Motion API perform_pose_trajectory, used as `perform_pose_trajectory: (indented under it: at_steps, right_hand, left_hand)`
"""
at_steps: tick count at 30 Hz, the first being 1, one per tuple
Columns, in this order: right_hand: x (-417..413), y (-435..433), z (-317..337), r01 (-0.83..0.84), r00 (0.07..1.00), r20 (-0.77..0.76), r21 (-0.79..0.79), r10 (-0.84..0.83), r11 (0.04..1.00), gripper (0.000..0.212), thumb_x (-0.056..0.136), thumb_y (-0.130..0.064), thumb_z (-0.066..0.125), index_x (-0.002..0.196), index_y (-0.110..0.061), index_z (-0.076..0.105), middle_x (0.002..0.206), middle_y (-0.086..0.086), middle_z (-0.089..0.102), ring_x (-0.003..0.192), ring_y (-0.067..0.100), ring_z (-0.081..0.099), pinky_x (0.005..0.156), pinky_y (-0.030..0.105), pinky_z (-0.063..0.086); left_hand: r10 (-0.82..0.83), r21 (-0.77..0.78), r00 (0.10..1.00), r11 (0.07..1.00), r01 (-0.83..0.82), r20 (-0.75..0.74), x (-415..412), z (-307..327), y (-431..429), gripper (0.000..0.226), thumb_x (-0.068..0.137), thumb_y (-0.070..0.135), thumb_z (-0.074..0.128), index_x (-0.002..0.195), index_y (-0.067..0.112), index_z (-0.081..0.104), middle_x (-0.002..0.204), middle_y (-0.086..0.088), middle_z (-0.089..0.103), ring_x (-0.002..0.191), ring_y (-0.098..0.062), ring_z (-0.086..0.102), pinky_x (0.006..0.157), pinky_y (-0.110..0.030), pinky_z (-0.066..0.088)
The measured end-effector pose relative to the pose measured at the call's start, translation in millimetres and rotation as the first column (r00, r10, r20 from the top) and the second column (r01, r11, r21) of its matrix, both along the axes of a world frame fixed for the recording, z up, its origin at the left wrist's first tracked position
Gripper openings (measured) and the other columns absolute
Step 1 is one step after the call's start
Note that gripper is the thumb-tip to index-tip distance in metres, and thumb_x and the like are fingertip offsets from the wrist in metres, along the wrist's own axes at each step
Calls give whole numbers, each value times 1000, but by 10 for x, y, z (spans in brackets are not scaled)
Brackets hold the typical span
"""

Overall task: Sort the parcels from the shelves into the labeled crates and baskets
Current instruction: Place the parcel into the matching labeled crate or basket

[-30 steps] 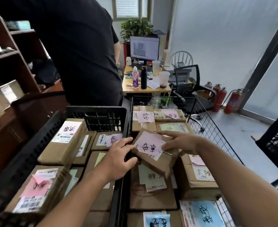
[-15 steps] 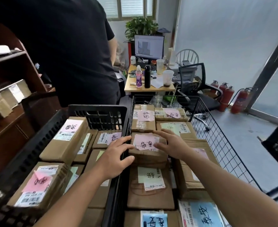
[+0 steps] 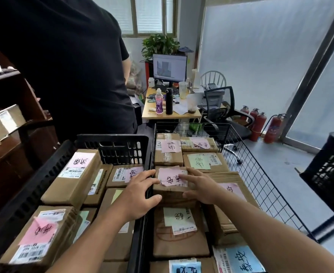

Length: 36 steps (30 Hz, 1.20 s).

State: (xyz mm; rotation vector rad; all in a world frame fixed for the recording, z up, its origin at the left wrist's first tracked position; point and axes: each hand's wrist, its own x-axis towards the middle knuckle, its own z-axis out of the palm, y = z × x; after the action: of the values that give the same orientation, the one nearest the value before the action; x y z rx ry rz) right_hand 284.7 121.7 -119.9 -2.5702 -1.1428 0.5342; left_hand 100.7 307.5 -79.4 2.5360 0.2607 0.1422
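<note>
The parcel [image 3: 168,194] with a pink label [image 3: 171,177] lies in the wire basket [image 3: 260,186], among other parcels [image 3: 179,241]. Both hands are open: the left hand [image 3: 139,194] touches its left side, and the right hand [image 3: 200,189] rests on its top.

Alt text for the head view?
A left hand and right hand rest on either side of a brown cardboard parcel with a pink handwritten label, in a black wire-mesh basket full of parcels. A black plastic crate of parcels sits to its left; a person in a black shirt stands behind.
</note>
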Motion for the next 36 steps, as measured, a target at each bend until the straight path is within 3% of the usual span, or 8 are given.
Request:
perform_pose_trajectory:
  at_steps: [5, 10, 17, 20, 25, 29, 36]
  right_hand:
    - [-230, -38, 62, 151, 988, 12, 131, -154, 980, 77, 89, -58, 66, 156, -46, 29, 169, -3, 8, 155, 31, 8, 121, 57, 19]
    - [-446, -104, 157, 279, 955, 55, 180, -292, 943, 65, 99, -56, 54, 157, -37, 31, 167, 2, 20, 154, 26, 16, 123, 49, 20]
    - [-1130, -320, 415, 483, 818, 288, 127, -498, 867, 57, 102, -54, 43, 156, -36, 31, 164, 3, 29, 150, 27, 28, 122, 50, 26]
    - [-1495, -472, 443, 592, 734, 339, 107, -589, 799, 56, 101, -52, 46, 153, -33, 35, 161, 3, 33, 147, 27, 31, 119, 49, 29]
    - [-2177, -858, 467, 727, 609, 417, 46, -674, 685, 57, 100, -58, 34, 148, -29, 43, 157, 5, 39, 146, 30, 34, 115, 52, 32]
    - [-2808, -1196, 604, 837, 448, 478, 73, -756, 542, 53, 102, -52, 42, 148, -26, 44, 148, 3, 49, 139, 26, 42, 112, 45, 37]
    - [-4062, -1861, 598, 947, 290, 467, -12, -836, 322, 51, 101, -53, 42, 142, -23, 52, 143, 5, 55, 128, 29, 51, 107, 41, 43]
  left_hand:
    - [-33, -2, 999, 999, 33, -12, 13, -13, 25, 57, 91, 43, 61, 144, 29, 44, 157, 15, 22, 146, -11, 13, 117, -33, 17]
    - [-86, 85, 996, 993, 84, 21, 29, -10, 85, 60, 92, 44, 60, 146, 27, 40, 156, 9, 30, 144, -14, 21, 119, -34, 21]
    - [-263, 254, 957, 940, 227, 118, 27, 187, 145, 50, 95, 42, 56, 140, 25, 47, 143, 9, 47, 133, -14, 40, 112, -34, 35]
    - [-362, 238, 923, 915, 325, 132, -23, 259, 42, 48, 95, 42, 55, 140, 26, 47, 145, 8, 45, 135, -16, 38, 113, -36, 33]
    - [-522, 413, 845, 798, 439, 111, -181, 345, -308, 56, 93, 46, 54, 144, 28, 40, 149, 5, 41, 141, -22, 31, 118, -41, 25]
    - [-635, 387, 767, 732, 561, 91, -390, 405, -694, 56, 95, 45, 50, 146, 25, 38, 147, 2, 42, 137, -23, 34, 114, -39, 28]
    - [-824, 357, 561, 550, 755, 83, -1013, 413, -1633, 56, 95, 46, 50, 146, 25, 38, 148, 0, 42, 137, -25, 36, 113, -39, 31]
